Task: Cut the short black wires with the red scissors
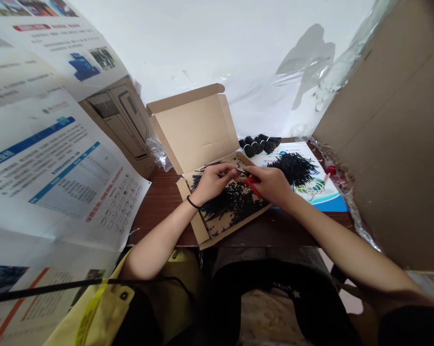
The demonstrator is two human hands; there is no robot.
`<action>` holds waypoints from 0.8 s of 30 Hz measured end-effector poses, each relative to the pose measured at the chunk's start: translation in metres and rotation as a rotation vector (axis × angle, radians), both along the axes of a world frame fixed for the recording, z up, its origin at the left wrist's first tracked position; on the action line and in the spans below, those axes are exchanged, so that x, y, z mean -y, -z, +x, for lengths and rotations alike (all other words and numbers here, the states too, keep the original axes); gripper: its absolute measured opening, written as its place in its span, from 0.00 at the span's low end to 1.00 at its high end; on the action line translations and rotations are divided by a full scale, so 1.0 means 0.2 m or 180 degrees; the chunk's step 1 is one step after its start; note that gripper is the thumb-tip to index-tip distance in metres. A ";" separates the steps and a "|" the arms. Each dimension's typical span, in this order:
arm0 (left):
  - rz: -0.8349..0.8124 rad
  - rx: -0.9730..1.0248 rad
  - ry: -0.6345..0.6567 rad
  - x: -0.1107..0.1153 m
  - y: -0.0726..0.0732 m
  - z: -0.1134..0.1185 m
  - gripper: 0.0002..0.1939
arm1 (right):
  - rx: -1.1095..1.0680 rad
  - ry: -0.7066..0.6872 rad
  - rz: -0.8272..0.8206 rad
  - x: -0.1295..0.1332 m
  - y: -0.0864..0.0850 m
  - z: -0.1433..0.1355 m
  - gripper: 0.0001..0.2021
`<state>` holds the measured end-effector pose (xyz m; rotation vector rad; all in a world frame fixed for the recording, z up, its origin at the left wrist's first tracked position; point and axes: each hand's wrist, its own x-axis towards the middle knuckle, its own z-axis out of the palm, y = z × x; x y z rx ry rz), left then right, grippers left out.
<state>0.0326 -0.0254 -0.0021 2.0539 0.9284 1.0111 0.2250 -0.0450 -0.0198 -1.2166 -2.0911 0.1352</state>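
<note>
Over an open cardboard box (pixel 211 231), my two hands are close together. My right hand (pixel 271 183) is closed on scissors with red-orange handles (pixel 253 186), their blades pointing toward my left fingertips. My left hand (pixel 215 182), with a black band on the wrist, is pinched shut at the blade tips; whatever it holds is too small to make out. Thin black strips (pixel 219 205) and short cut bits lie in the box under my hands. To the right, a loose pile of similar black strips (pixel 296 168) rests on a printed sheet.
Behind the box lie several black bundles (pixel 260 144) tied with white bands. Pale rubber bands (pixel 312 189) and a small red item (pixel 331 170) are on the printed sheet (pixel 332 204). Cardboard (pixel 393 134) stands at right, printed posters (pixel 58 168) at left.
</note>
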 end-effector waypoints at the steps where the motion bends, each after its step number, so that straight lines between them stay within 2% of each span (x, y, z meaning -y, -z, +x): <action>1: -0.0023 -0.0016 -0.0004 0.00 0.00 0.00 0.15 | 0.0079 0.0017 0.0027 0.00 0.00 0.00 0.16; 10: -0.0136 -0.0011 0.0053 0.01 0.02 0.01 0.16 | 0.0822 0.0309 0.0188 0.00 -0.01 0.04 0.14; 14: -0.0166 0.0176 0.0073 0.00 0.02 0.01 0.15 | 0.0408 0.0485 0.0085 0.00 -0.03 0.03 0.17; 17: -0.0131 0.0215 0.0042 0.01 0.01 0.01 0.16 | -0.0014 0.0241 -0.0009 0.00 -0.05 0.03 0.18; 20: -0.0096 0.0242 0.0113 0.01 0.00 0.01 0.17 | -0.0146 -0.0020 -0.0048 0.00 -0.05 0.04 0.19; 24: -0.0077 0.0220 0.0138 0.01 0.00 0.01 0.17 | -0.0138 -0.0010 -0.0053 0.00 -0.05 0.03 0.19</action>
